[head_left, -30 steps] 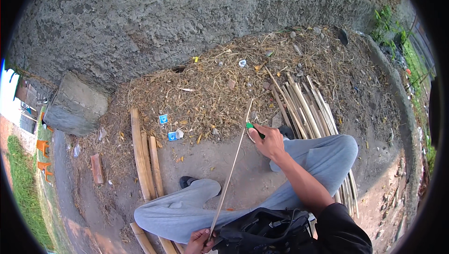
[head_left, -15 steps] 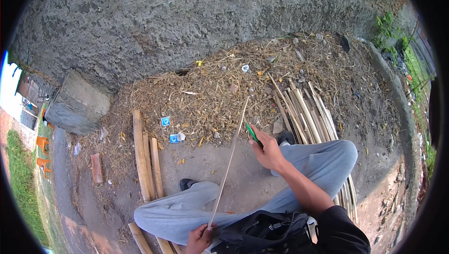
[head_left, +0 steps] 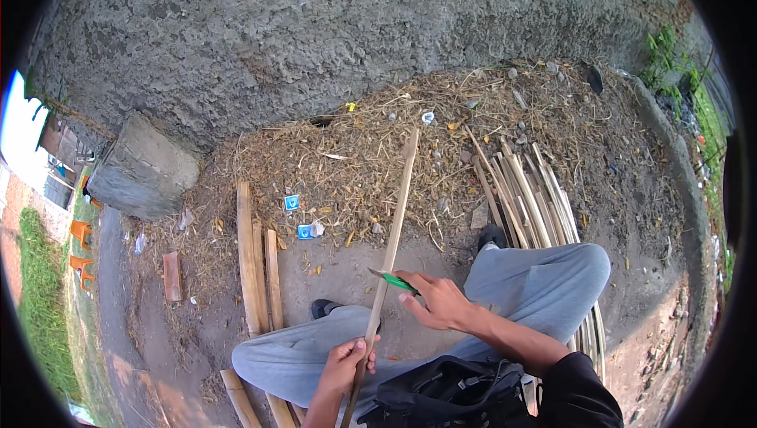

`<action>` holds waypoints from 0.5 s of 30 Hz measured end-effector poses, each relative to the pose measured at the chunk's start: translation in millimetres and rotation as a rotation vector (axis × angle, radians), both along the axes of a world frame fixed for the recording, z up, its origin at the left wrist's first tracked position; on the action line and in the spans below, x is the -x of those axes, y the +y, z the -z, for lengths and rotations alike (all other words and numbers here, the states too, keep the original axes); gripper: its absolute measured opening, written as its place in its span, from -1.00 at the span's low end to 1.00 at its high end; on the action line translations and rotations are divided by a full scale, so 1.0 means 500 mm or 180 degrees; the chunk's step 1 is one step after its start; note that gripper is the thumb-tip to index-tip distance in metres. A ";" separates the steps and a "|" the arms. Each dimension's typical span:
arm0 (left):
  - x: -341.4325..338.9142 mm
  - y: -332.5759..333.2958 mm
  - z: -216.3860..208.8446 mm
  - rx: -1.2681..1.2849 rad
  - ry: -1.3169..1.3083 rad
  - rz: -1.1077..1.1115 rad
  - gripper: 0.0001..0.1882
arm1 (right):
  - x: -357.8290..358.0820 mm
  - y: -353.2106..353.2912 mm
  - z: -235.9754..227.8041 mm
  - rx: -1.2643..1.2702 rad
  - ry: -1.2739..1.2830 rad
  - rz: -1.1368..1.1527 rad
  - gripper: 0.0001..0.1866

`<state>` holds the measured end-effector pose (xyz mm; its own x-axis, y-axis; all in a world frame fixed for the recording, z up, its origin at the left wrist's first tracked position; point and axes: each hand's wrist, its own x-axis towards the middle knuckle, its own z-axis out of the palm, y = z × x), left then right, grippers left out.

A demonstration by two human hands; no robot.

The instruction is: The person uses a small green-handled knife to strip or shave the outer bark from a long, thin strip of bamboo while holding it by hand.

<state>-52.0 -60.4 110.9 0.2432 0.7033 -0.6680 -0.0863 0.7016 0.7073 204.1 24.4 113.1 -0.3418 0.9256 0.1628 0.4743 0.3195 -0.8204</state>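
A long, thin bamboo strip [head_left: 397, 227] slants up and away between my knees, its flat face turned toward me. My left hand [head_left: 347, 360] is wrapped round its lower part, beside my left knee. Closed round a green-handled knife [head_left: 397, 282], my right hand [head_left: 438, 302] is just right of the strip, about midway along it. The knife's short blade points left and crosses the strip; whether the edge bites into it I cannot tell.
Split bamboo strips [head_left: 536, 199] lie in a pile under and beyond my right leg. Thicker bamboo pieces [head_left: 249, 262] rest by my left knee. A brick [head_left: 172, 276], a concrete block [head_left: 146, 166] and dry litter [head_left: 355, 168] lie before a rough wall [head_left: 339, 33].
My right hand has come down and left, bringing the knife to the strip. The strip has turned its broad face to me, and my left hand now grips it further up.
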 end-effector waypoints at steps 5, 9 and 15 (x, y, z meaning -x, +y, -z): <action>-0.015 0.062 0.030 0.0224 -0.0780 0.0026 -0.65 | -0.010 -0.009 0.031 -0.0037 -0.0292 -0.0088 -0.58; -0.043 0.115 0.032 0.0348 -0.1055 -0.0097 -0.77 | 0.007 -0.019 0.081 -0.0196 -0.0222 -0.0040 -0.64; -0.046 0.150 0.065 0.0358 -0.1492 -0.0564 -0.80 | 0.033 -0.013 0.035 0.0018 -0.0485 0.0086 -0.62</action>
